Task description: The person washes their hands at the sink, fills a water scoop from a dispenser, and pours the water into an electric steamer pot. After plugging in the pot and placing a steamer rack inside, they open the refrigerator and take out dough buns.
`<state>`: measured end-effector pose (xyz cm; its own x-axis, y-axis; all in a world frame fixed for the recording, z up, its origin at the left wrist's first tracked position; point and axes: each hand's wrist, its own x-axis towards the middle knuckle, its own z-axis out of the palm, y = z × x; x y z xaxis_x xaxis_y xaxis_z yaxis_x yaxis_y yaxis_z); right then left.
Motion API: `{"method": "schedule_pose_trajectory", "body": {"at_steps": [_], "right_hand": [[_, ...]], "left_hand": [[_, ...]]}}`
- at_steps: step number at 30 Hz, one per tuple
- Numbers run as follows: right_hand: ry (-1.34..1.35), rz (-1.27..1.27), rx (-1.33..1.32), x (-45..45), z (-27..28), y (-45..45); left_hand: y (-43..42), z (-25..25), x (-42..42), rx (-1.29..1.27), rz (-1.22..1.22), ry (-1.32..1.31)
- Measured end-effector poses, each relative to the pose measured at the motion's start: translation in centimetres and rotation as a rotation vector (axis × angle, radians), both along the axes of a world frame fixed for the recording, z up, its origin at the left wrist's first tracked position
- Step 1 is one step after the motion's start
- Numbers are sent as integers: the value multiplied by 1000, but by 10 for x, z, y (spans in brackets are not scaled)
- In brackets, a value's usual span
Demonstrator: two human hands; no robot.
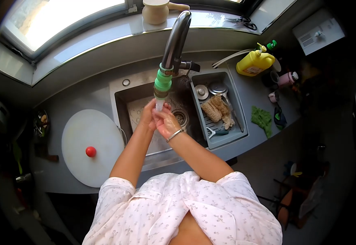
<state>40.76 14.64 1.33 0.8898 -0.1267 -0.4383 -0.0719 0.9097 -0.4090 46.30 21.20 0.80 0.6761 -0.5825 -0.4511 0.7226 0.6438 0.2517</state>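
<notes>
Water runs from the green nozzle (163, 81) of the dark tap (176, 38) onto both hands over the sink (145, 143). My left hand (148, 114) is under the stream, its fingers partly hidden behind the water and the other hand. Touching it from the right, my right hand (166, 121) has curled fingers, and a silver bracelet (174, 135) circles that wrist. Nothing that I can make out is held in either hand. Left of the sink, a red tomato-like item (90, 152) rests on a round white board (84, 130).
A grey tray (222, 143) in the sink's right side holds brown scrubbers (215, 109), a peeler (218, 132) and a strainer plug (201, 92). A yellow bottle (254, 62) and green cloth (262, 119) are at right. Scissors (243, 21) and a beige pot (155, 12) sit on the sill.
</notes>
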Motion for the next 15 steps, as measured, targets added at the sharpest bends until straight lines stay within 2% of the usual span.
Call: {"method": "schedule_pose_trajectory", "body": {"at_steps": [1,2,4,5,6,7,8,9,10,12,14,15], "right_hand": [[27,-1,-41,-3,-9,5],[26,0,-40,-5,-11,5],[8,-43,-179,-12,-15,5],[6,-43,-180,-15,-12,5],[-69,37,-614,-16,-2,5],[-138,117,-1048,-21,11,5],[-204,200,-1481,-26,23,6],[-270,273,-1595,-29,35,15],[-267,265,-1602,-25,32,16],[-104,382,-1543,-15,20,15],[-43,346,-1498,8,-9,5],[19,315,-1450,22,-24,-1]], "left_hand": [[3,-25,4,-43,-46,-43],[0,-27,2,-42,-44,-44],[-7,-33,-5,211,71,108],[-9,-55,4,144,51,206],[-7,-76,8,140,49,201],[-4,-94,9,413,19,-141],[-3,-90,6,678,-13,-489],[-6,-86,0,538,87,-293],[-9,-69,-6,402,208,-100],[4,-46,-10,1378,-317,-912],[9,-44,-12,1844,-615,-1332],[9,-50,-12,1571,-436,-1335]]}}
